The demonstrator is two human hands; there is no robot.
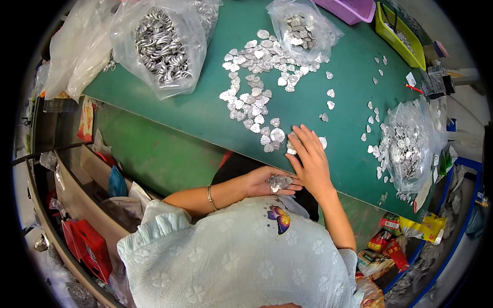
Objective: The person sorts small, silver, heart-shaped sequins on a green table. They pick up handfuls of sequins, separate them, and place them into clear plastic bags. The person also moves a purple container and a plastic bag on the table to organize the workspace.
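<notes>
My left hand [251,182] is palm up just below the table's front edge, cupped around a small heap of silver scalloped metal pieces [280,183]. Flat on the table near that edge lies my right hand [313,163], its fingers stretched out. A silver piece [291,150] shows beside its fingertips, partly covered by them. Close by are a round silver disc [277,135] on the left and another disc [322,142] on the right. Beyond my hands spreads a loose trail of similar flat silver pieces [252,105].
On the green table [169,110] stand a clear bag of curved metal parts [163,49], a bag of flat pieces [300,33] and another bag [408,146] at right. Purple [354,10] and yellow-green baskets [398,38] sit at the far right. A red plastic item [87,249] is lower left.
</notes>
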